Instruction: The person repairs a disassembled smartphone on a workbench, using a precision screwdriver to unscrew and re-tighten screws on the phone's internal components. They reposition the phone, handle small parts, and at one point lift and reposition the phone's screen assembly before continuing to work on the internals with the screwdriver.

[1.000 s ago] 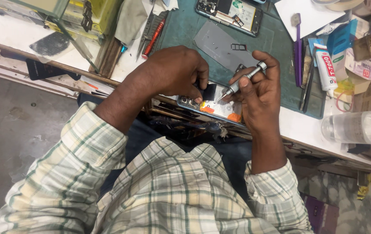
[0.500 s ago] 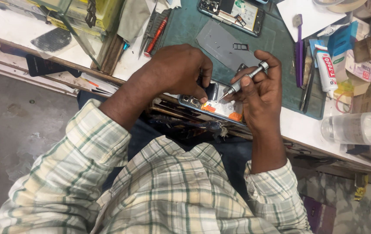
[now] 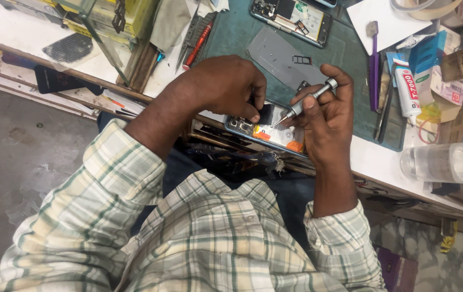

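An opened phone [image 3: 274,135], its back removed and its white and orange insides showing, lies at the near edge of the green work mat [image 3: 345,59]. My left hand [image 3: 226,86] presses down on the phone's left end, fingers curled over it. My right hand [image 3: 326,116] grips a small silver screwdriver [image 3: 307,101], whose tip touches the phone's inside near the middle. Both sleeves are pale green plaid.
A second opened phone [image 3: 291,15] lies at the mat's far edge, a grey back cover [image 3: 280,54] between. A purple brush [image 3: 373,65], glue tube [image 3: 406,92], red pen [image 3: 197,44], and clear bottle [image 3: 447,161] sit around. Yellow boxes [image 3: 118,16] stand far left.
My hands and the phone have barely shifted. The screwdriver has tilted slightly while its tip stays on the phone's inside.
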